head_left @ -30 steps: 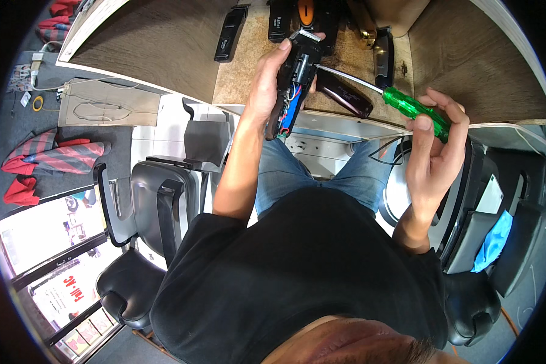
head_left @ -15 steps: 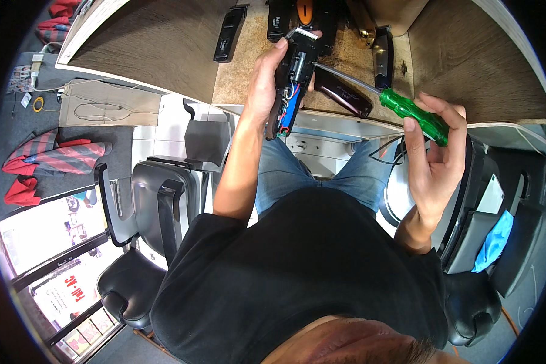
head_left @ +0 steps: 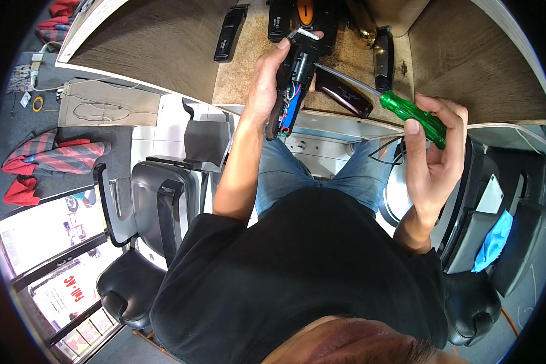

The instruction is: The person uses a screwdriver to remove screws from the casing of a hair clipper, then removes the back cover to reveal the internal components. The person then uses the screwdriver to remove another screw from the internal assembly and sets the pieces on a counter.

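Note:
My left hand point(head_left: 262, 82) grips a black hair clipper point(head_left: 295, 68) upright, its casing open, showing a blue battery point(head_left: 292, 111), wires and a dark cylindrical part. My right hand point(head_left: 437, 145) has its fingers round the green handle of a screwdriver point(head_left: 414, 118); the shaft's tip touches the right side of the clipper near that cylinder. Beneath the shaft lies a dark maroon clipper point(head_left: 343, 91) on the tan shelf point(head_left: 242, 85).
Black trimmers point(head_left: 229, 33) point(head_left: 383, 57), an orange-and-black device point(head_left: 305, 13) and a gold one point(head_left: 363, 24) lie in the wooden cubby point(head_left: 479, 67). Black chairs point(head_left: 161, 206) stand at both sides, a blue cloth point(head_left: 491, 239) on the right one. Striped cloth point(head_left: 54, 161) lies left.
My right hand and the screwdriver handle have shifted slightly downward, changing the handle's angle. My left hand and the open clipper stay nearly in place.

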`<state>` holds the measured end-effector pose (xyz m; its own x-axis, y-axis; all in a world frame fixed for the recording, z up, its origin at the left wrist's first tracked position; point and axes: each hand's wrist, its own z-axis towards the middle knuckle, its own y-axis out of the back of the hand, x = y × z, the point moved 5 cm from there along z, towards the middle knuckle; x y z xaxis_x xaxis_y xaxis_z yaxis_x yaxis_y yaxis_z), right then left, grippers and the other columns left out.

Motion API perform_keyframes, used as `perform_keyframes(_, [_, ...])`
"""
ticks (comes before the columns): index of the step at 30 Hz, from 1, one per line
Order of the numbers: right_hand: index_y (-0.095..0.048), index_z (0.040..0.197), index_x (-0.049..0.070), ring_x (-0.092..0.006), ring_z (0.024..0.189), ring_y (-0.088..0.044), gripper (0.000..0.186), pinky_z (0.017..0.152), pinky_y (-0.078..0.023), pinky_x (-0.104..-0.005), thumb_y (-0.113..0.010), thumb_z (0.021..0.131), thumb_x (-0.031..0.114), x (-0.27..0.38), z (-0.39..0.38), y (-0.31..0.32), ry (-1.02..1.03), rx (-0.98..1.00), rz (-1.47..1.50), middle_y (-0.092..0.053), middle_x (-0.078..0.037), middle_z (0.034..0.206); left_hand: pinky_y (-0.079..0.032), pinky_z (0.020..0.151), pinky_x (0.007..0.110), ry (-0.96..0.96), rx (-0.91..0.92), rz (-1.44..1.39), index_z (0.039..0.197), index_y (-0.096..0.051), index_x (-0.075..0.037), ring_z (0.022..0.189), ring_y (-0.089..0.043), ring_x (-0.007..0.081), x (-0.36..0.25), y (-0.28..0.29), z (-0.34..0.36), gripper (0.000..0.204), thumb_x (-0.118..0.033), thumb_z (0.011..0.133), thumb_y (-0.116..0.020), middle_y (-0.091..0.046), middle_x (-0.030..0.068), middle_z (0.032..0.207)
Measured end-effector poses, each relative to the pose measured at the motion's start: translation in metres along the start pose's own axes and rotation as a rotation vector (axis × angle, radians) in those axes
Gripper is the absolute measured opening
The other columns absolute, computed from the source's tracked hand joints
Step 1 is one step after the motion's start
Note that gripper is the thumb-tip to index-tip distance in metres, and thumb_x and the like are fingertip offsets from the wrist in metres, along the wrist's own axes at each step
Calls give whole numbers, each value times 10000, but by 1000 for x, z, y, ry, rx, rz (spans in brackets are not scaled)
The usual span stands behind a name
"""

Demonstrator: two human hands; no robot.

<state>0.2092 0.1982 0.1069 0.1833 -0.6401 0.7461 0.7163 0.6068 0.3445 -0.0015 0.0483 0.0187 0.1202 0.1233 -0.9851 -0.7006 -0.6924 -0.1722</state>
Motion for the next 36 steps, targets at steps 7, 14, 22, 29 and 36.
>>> perform_keyframes(7, [-673, 1144, -37, -222, 955, -643, 235, 842, -518, -314, -737, 918, -23, -5, 1, -2, -19, 6, -113, -629, -137, 1052, -410, 540, 233, -25, -19, -112, 1423, -615, -9, 578, -572, 70, 1, 3, 0, 651, -510, 1083, -373, -656, 41, 698])
perform_keyframes(14, [-668, 1176, -17, -198, 977, -631, 309, 822, -517, -307, -758, 881, -50, 3, 4, 0, 79, 16, -139, -618, -99, 1067, -429, 551, 230, -30, -19, -102, 1421, -617, -10, 579, -580, 80, 1, 3, 1, 638, -490, 1090, -356, -661, 47, 698])
perform_keyframes(22, [-686, 1179, 2, -180, 941, -610, 366, 797, -503, -299, -773, 836, -89, 6, 4, 4, 24, 47, -125, -620, -89, 1043, -413, 402, 197, -20, 13, -10, 1532, -515, -111, 449, -493, 42, 0, -1, 2, 725, -611, 1068, -268, -651, 29, 688])
perform_keyframes(29, [-716, 1174, -24, -182, 1019, -590, 339, 864, -489, -261, -743, 852, -125, 12, 2, 3, 121, 138, -201, -580, -89, 1062, -402, 401, 200, -9, -6, -11, 1537, -512, -121, 449, -488, 44, 1, -1, 1, 725, -613, 1067, -261, -647, 27, 688])
perform_keyframes(36, [-743, 1157, 16, -185, 943, -608, 375, 792, -507, -303, -754, 808, -122, 10, 6, 2, 101, 83, -228, -614, -96, 1021, -418, 408, 200, -2, -7, -25, 1538, -513, -132, 455, -488, 43, 0, -2, 0, 716, -607, 1068, -254, -636, 20, 686])
